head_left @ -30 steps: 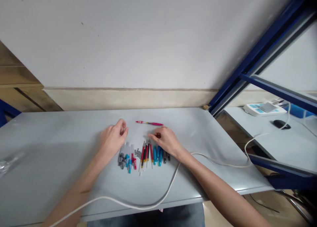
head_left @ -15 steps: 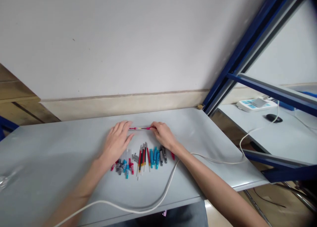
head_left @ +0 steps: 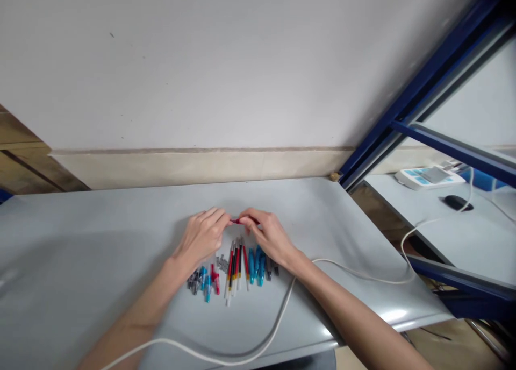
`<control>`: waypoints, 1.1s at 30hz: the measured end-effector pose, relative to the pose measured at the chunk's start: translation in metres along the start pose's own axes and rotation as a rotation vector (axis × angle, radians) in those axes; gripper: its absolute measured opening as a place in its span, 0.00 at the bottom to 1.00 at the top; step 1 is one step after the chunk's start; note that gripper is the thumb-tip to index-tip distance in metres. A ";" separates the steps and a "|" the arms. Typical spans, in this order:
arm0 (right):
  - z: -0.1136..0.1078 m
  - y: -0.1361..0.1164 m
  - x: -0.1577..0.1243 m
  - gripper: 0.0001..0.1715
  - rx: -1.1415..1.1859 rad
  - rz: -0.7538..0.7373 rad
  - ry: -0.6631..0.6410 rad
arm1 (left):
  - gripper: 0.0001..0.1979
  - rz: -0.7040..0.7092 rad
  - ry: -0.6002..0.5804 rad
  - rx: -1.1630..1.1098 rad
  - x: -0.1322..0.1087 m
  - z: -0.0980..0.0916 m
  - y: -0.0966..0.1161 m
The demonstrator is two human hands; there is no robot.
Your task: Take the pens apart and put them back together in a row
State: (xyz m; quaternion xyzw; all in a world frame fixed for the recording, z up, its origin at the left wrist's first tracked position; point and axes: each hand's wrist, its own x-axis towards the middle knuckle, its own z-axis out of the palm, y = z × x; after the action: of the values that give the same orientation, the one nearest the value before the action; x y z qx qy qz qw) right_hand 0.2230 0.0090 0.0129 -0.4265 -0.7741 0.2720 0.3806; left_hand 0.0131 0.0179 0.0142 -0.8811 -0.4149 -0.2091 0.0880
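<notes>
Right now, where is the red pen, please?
In the head view, the red pen is just left of centre, held between the left hand and the right hand, which partly hide it, beyond the ink refills.

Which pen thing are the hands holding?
The red pen, held between the left hand and the right hand. The refills, blue barrels and other loose pieces lie on the table, nearer the person.

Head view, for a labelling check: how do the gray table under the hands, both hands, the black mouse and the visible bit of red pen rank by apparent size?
1. Gray table
2. Left hand and right hand: too alike to rank
3. Black mouse
4. Red pen, the bit showing
</notes>
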 end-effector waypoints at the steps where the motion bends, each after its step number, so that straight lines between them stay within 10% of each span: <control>1: 0.000 -0.001 0.000 0.11 0.005 0.008 0.001 | 0.13 0.002 -0.003 0.006 0.000 0.000 0.002; 22: 0.001 -0.005 0.003 0.08 -0.099 -0.116 -0.035 | 0.13 -0.160 -0.281 -0.002 0.001 -0.008 0.017; 33: -0.013 0.005 0.004 0.14 -0.232 -0.115 -0.001 | 0.12 -0.157 -0.195 0.001 -0.004 -0.007 0.010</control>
State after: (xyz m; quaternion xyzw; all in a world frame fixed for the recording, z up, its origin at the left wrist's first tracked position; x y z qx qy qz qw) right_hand 0.2345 0.0160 0.0183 -0.4224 -0.8237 0.1584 0.3435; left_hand 0.0163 0.0068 0.0188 -0.8620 -0.4894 -0.1284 0.0308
